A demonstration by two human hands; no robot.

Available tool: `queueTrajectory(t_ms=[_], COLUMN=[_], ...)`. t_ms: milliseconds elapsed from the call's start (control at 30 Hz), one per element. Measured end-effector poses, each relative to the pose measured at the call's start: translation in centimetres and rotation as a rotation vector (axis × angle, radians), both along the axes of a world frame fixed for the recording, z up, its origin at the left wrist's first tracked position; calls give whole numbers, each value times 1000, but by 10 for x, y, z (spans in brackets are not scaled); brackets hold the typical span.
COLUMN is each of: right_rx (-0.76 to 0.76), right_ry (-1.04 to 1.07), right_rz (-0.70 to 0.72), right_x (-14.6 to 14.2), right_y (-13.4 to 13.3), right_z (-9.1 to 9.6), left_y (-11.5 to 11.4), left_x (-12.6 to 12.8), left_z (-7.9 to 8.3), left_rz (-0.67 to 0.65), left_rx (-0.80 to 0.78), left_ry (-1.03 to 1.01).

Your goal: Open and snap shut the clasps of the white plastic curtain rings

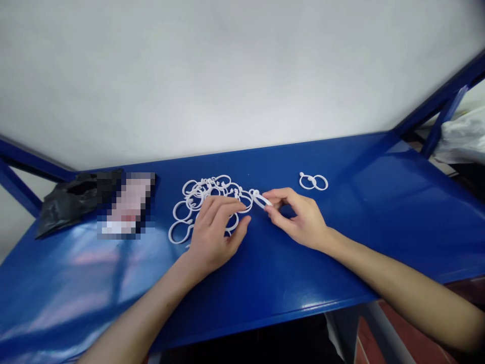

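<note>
A pile of white plastic rings with small knobs lies mid-table, partly covered by my left hand. That hand hovers over or rests on the pile with its fingers apart; I see nothing held in it. My right hand pinches a white ring between thumb and fingers, just right of the pile. The pinched ring is tilted, and its knobbed end is close to the pile; whether it touches another ring I cannot tell. Farther right, two overlapping white rings lie apart from the rest.
The blue table meets a pale wall at the back. On the left lie a black plastic bag and a blurred-out flat object. Blue frame bars rise at the right, beside whitish plastic.
</note>
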State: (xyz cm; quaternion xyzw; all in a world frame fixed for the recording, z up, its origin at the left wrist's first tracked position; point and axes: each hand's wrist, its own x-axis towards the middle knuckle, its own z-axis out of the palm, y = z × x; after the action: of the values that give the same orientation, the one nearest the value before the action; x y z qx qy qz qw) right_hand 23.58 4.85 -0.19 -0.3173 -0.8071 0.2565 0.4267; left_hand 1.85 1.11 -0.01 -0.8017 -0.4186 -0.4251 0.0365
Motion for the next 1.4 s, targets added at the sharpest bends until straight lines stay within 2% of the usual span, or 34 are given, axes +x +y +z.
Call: queueTrajectory(t_ms=[100, 233, 467, 667, 800, 933, 1033, 1133, 1267, 1400], right_rx=[45, 65, 106, 194, 278, 339, 392, 415, 308, 184], right_ry=[13, 5, 21, -76, -175, -244, -312, -415, -530, -573], right_rz=[51, 119, 222, 282, 269, 226, 154, -61, -430, -621], right_x=[-1, -1, 0, 0, 1, 0, 0, 8, 34, 60], right_y=[-3, -6, -7, -11, -11, -3, 9, 26, 51, 67], right_z=[2, 3, 0, 3, 2, -3, -3, 0, 5, 10], left_y=[4, 6, -1, -7, -10, -8, -4, 2, 6, 7], left_x=[-1, -3, 1, 1, 2, 5, 6, 3, -3, -6], left_z=[0, -2, -2, -3, -6, -9, -10, -10, -12, -14], left_rz=[70, -24, -114, -191, -176, -113, 15, 142, 217, 216], left_rx=[-73, -142, -246, -143, -48, -76, -70, -34, -15, -12], left_ry=[5, 10, -75, -15, 35, 76, 213, 358, 456, 468])
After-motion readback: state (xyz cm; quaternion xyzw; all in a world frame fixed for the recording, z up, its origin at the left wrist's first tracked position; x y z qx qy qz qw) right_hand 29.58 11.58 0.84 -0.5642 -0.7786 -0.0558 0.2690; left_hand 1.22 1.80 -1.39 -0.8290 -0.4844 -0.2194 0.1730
